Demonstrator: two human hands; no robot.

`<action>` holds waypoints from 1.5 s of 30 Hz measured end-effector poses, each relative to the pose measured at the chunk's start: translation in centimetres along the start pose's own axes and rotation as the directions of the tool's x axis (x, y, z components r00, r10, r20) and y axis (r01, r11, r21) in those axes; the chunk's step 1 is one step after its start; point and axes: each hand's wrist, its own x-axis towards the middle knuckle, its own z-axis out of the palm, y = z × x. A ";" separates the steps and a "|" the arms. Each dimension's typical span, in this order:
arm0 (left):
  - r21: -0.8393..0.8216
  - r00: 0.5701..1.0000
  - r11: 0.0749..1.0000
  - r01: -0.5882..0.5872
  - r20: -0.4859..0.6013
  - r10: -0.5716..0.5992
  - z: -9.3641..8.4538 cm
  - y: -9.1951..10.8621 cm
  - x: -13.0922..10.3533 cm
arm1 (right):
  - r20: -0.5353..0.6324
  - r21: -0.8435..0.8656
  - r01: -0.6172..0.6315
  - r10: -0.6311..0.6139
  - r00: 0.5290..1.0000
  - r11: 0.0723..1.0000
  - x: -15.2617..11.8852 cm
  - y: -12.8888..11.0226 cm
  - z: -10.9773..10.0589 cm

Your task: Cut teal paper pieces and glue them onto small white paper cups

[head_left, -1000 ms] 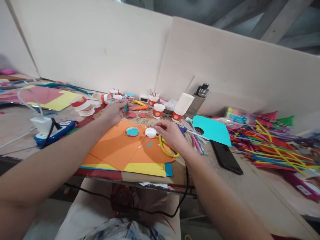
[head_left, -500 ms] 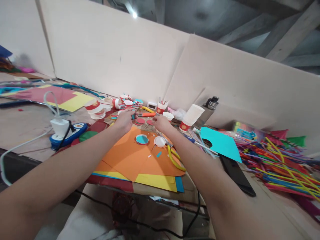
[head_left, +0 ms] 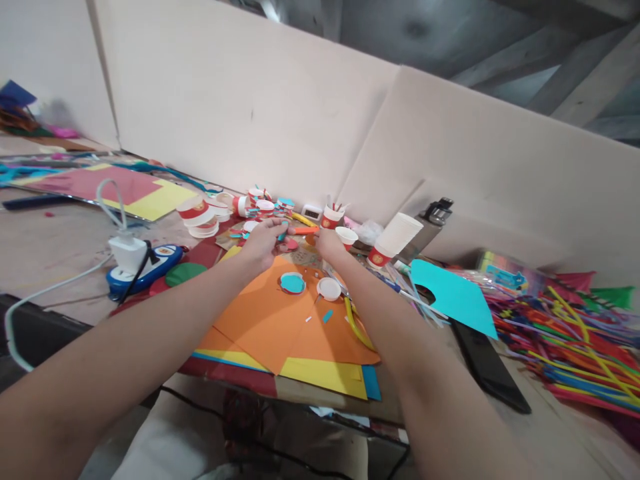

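My left hand (head_left: 263, 243) is closed, with a small teal paper piece (head_left: 285, 231) pinched at its fingertips. My right hand (head_left: 330, 244) has its fingers drawn together by the right end of an orange tool (head_left: 305, 231); whether it grips the tool or a small round piece just below is unclear. A red paper disc (head_left: 291, 245) lies under the left fingertips. Nearer me, on orange paper sheets (head_left: 260, 317), are a teal-topped disc (head_left: 293, 283) and a white round lid-like piece (head_left: 329, 289). Yellow-handled scissors (head_left: 356, 328) lie beside my right forearm.
Paper cups (head_left: 196, 215) and small cup crafts stand at the back left. A tilted cup stack (head_left: 395, 239) and a bottle (head_left: 434, 225) are at the back right. A blue power strip (head_left: 165, 257) lies left, a teal sheet (head_left: 453, 297) and pipe cleaners (head_left: 565, 333) right.
The view has shifted, so the table's things appear further right. My left hand has moved slightly closer to the orange tool. The right fingers now cover its right end.
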 end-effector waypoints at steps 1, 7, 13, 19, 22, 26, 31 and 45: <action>0.000 1.000 1.000 0.007 0.012 -0.007 0.0 0.0 0.0 | -0.015 0.029 -0.013 0.014 1.000 0.999 -0.2 0.1 -0.3; 0.063 0.999 0.997 0.040 -0.020 -0.039 0.2 -0.2 0.1 | -0.086 0.291 -0.074 0.103 0.991 0.954 -3.1 0.3 -2.1; 0.119 0.999 0.992 0.040 0.028 -0.044 0.1 -0.3 -0.2 | -0.091 0.497 -0.090 0.155 0.984 0.863 -8.1 0.6 -4.3; 0.168 0.999 0.985 -0.038 -0.030 0.044 -0.2 -0.1 -0.1 | -0.147 0.566 0.002 0.098 0.984 0.825 -13.9 0.9 -6.3; 0.159 0.991 0.981 -0.109 -0.057 0.119 -0.3 0.2 0.0 | -0.161 0.597 -0.013 0.135 0.978 0.802 -15.6 1.1 -6.4; 0.169 0.987 0.975 -0.144 -0.044 0.154 -0.5 0.8 -0.2 | -0.137 0.565 0.007 0.086 0.987 0.825 -16.8 1.3 -5.4; 0.207 0.995 0.973 -0.103 0.015 0.102 -0.1 0.7 -0.5 | 0.046 0.493 0.210 -0.266 0.963 0.844 -18.2 0.6 -3.3; 0.384 0.986 0.918 -0.097 0.166 0.034 -0.1 -1.1 -0.8 | -0.164 0.269 0.330 -0.295 0.941 0.905 -19.1 -0.1 -2.1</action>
